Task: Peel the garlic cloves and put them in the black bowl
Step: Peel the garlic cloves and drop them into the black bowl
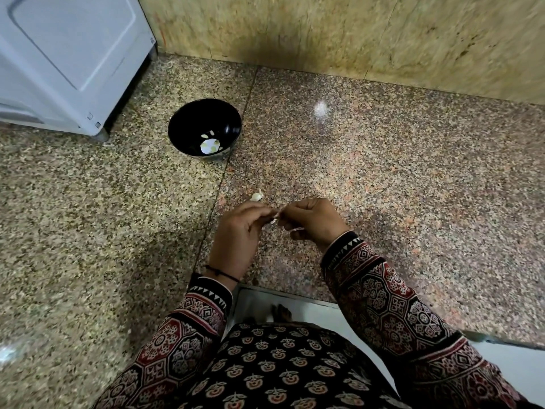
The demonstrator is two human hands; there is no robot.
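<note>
As the left hand (239, 228) and right hand (312, 221) are meeting over the granite worktop (383, 172), both are pinching a small pale garlic clove (274, 219) between their fingertips. A second clove (256, 196) is lying just beyond them. Farther off, the black bowl (188, 122) is holding peeled cloves (210, 144), sitting beside a white appliance (67, 54).
</note>
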